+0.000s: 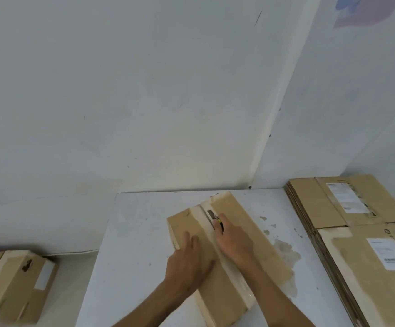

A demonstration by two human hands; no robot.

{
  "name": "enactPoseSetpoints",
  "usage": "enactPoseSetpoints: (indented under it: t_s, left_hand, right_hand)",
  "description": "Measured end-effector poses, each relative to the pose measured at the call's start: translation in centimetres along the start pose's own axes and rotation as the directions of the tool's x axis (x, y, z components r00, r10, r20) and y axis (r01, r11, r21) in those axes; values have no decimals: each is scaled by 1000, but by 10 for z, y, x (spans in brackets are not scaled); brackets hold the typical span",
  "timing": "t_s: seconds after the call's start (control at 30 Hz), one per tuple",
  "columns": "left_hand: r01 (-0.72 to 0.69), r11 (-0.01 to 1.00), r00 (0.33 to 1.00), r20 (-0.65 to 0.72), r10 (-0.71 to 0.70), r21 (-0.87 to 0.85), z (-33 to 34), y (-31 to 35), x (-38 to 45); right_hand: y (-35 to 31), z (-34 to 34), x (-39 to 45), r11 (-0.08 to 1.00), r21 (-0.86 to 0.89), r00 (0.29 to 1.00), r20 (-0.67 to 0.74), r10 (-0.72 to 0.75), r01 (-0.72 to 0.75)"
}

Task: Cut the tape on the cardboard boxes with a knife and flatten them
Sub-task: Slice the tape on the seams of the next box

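Box (pixel 227 251) on table (pixel 144 232); flattened stack (pixel 357 232) right; another box (pixel 14 286) left.

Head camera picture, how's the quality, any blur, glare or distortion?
Head view: soft, even light, no harsh glare; wide-angle bending tilts the walls; the box at lower left is smeared; the knife and right hand read clearly enough.

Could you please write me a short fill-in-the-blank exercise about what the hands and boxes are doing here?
1. The right hand holds a ____ with its blade on the tape.
2. The left hand presses flat on the ____ on the table.
3. The flattened boxes are stacked on the person's ____ side.

Missing words: knife; box; right
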State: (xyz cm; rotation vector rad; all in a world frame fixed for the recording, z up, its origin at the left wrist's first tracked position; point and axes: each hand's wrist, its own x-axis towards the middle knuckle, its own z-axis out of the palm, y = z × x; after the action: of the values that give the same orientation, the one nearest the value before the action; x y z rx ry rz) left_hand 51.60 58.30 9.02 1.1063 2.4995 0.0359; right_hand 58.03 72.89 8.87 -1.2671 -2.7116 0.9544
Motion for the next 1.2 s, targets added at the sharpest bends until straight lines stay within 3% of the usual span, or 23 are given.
enactPoseSetpoints:
  t_s: [0.17, 0.33, 0.5, 0.73, 0.97, 1.2]
  left_hand:
    - [-24, 1000, 981, -192, 26, 15, -25, -24, 53]
    - [-45, 993, 999, 17, 47, -105, -33, -47, 103]
    - [-44, 999, 999, 31, 44, 2, -19, -53, 95]
    - [-60, 936, 998, -22, 56, -346, 14, -67, 74]
    - [-84, 917, 996, -40, 75, -391, 13, -66, 72]
    - [-95, 921, 995, -73, 73, -378, 14, -65, 71]
  right_hand:
    - [2, -8, 4, 999, -40, 999, 28, -16, 17]
    - [3, -11, 6, 999, -39, 996, 86, -14, 18]
    - [-5, -12, 13, 982, -163, 992, 98, -77, 93]
    - [-23, -9, 20, 877, -410, 965, 180, -191, 250]
    - [-34, -7, 28, 800, -511, 948, 219, -232, 314]
    - [-42, -3, 28, 772, -554, 950, 170, -262, 312]
